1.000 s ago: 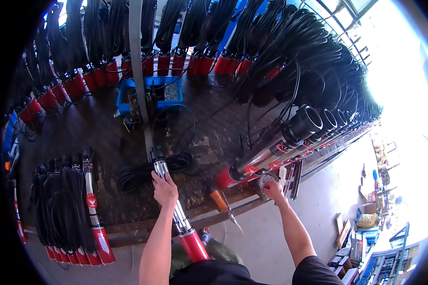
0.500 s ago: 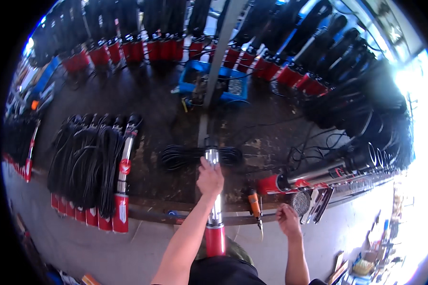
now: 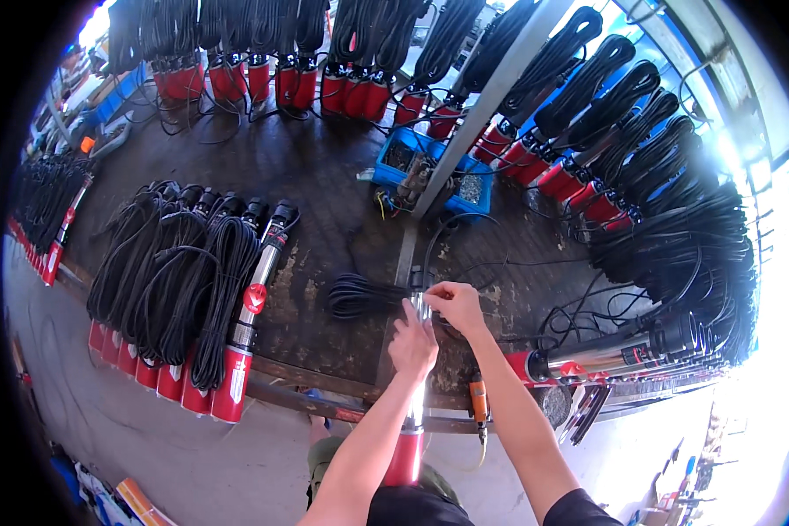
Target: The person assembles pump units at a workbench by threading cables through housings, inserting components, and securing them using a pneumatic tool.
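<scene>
Cylinder [image 3: 415,422]: silver tube with a red lower section and a black upper end; it crosses the front edge of the bench [image 3: 324,254], black end over the bench top, red section toward the person's lap.
Left hand [image 3: 414,344]: closed around the silver part of the cylinder, near its upper end.
Right hand [image 3: 456,305]: thumb and fingertips drawn together at the cylinder, just beside the left hand's fingers; whether a small item lies between them cannot be told.
Cable bundle [image 3: 358,296]: black, coiled, on the bench immediately left of the cylinder's black end.
Orange tool [image 3: 479,399]: at the bench's front edge, right of the cylinder.
Round grey dish [image 3: 553,407]: farther right along the same edge, beside the larger cylinders [image 3: 587,361].
Side group [image 3: 228,386]: red-and-silver units lying side by side at left, draped with black cable.
Blue tray [image 3: 385,174]: toward the rear, partly hidden by a slanting metal post [image 3: 504,83].
Back row [image 3: 302,88]: red-based units with black cable loops, along the far edge.
</scene>
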The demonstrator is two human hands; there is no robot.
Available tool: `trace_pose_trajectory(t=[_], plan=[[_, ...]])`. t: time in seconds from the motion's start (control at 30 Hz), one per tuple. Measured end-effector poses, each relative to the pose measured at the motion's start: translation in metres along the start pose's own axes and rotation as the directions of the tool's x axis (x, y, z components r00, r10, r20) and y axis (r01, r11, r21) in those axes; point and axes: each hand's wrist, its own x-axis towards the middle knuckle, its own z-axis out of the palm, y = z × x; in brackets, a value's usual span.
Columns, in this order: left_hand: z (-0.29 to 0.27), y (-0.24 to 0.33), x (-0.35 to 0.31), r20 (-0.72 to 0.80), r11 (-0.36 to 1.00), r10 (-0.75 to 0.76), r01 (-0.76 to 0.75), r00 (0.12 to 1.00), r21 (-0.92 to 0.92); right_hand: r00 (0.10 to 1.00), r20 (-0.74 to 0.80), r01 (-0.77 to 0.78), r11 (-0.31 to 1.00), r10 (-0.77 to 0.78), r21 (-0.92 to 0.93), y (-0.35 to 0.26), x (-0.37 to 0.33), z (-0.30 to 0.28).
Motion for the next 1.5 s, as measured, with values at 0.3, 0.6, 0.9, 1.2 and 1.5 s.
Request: trace_pose_trajectory(t=[0.3, 0.6, 0.9, 1.2, 1.5], plan=[[0.002, -0.003, -0.001, -0.031, 0.999, 0.021, -0.022, 0.999, -0.025, 0.998, -0.055, -0.043, 0.999, 0.043, 0.002, 0.024, 0.032, 0.022], [-0.003, -0.005, 0.001, 0.037, 0.998, 0.034, -0.032, 0.999, -0.053, 0.913, -0.004, -0.217, 0.495, 0.407, 0.841, 0.017, -0.003, -0.019], [0.003, -0.006, 0.004, 0.087, 0.998, 0.068, -0.067, 0.994, -0.01, 0.92, 0.037, -0.318, 0.686, 0.391, 0.655, 0.027, -0.032, 0.006], [0.003, 0.001, 0.002, 0.051, 0.993, 0.093, -0.096, 0.994, 0.069, 0.914, -0.145, -0.184, 0.705, 0.379, 0.685, 0.024, -0.022, 0.015], [-0.007, 0.008, -0.002, 0.09, 0.999, 0.046, -0.048, 0.995, 0.018, 0.964, -0.234, -0.063, 0.966, 0.123, 0.252, 0.039, -0.018, 0.025]])
